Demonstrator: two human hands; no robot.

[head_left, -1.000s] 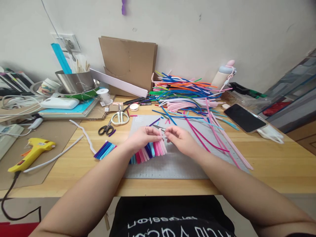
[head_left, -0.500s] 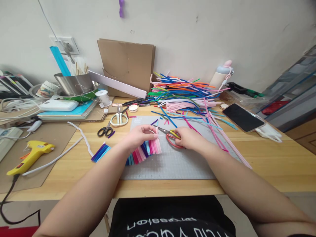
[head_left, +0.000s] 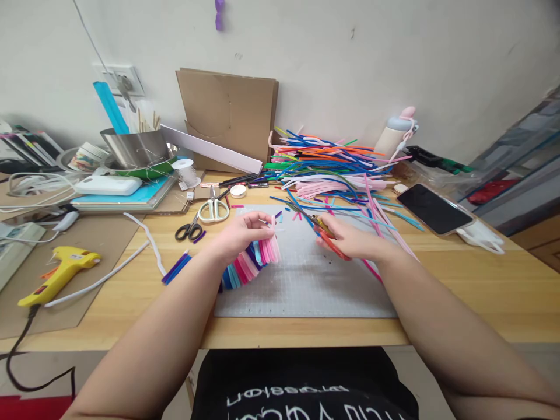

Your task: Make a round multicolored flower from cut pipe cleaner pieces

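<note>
My left hand (head_left: 245, 234) pinches the end of a row of folded pipe cleaners (head_left: 249, 262), striped in pink, magenta, purple and blue; part of the row hangs hidden behind my wrist and forearm. In my right hand (head_left: 343, 236) is a pair of scissors (head_left: 326, 234) with red and yellow handles, its blades pointing up and left over the mat. The blade tips are apart from the pink pipe cleaners. Beneath both hands lies a grey cutting mat (head_left: 297, 291), with small cut bits of pipe cleaner (head_left: 297, 216) near its back edge.
A big pile of loose pipe cleaners (head_left: 328, 163) lies at the back. White-handled scissors (head_left: 213, 210) and black-handled scissors (head_left: 189, 230) rest left of the mat. A yellow glue gun (head_left: 61, 274) is at far left, a phone (head_left: 435, 209) at right. Cardboard (head_left: 227, 116) leans on the wall.
My right hand has drawn the scissors away to the right, off the pink pipe cleaner end. My left hand still holds the row, shifted slightly left.
</note>
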